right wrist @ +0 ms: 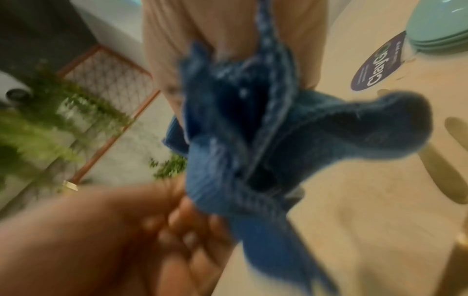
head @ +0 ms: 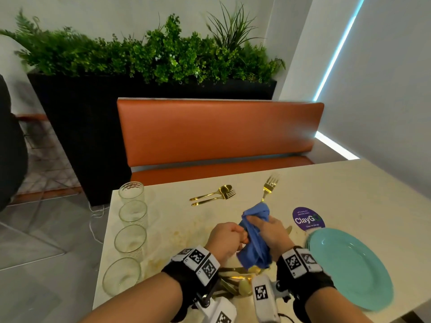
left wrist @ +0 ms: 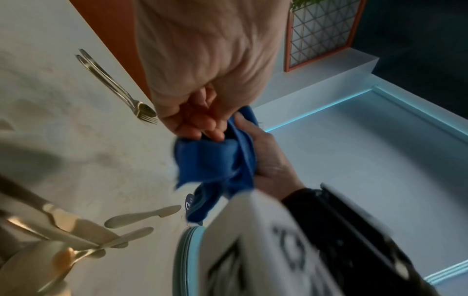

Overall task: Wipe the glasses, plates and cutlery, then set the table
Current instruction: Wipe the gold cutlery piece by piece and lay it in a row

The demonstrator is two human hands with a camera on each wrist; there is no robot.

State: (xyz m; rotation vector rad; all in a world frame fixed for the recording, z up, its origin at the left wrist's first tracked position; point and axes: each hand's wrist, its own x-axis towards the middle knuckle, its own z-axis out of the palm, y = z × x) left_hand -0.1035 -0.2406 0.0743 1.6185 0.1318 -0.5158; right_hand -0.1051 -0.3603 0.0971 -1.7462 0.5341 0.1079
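Gold tines stick out of the far end of a blue cloth: a fork is held above the table, its long axis running away from the person and a little to the right, tines pointing toward the orange bench. The handle is hidden inside the cloth. The right hand is wrapped around the cloth, fingers curled over it, so it grips the cloth with the fork shaft inside. The left hand is closed in a fist just beside it at the near end of the cloth; the wrist views show its fingers pinching the fabric, though whether it also holds the fork's handle cannot be told.

Farther off, a spoon and a second fork lie side by side on the table, handles to the left. A pile of gold cutlery sits under the wrists. Four glasses stand in a row along the left edge. Stacked teal plates rest at the right, near a purple sticker.
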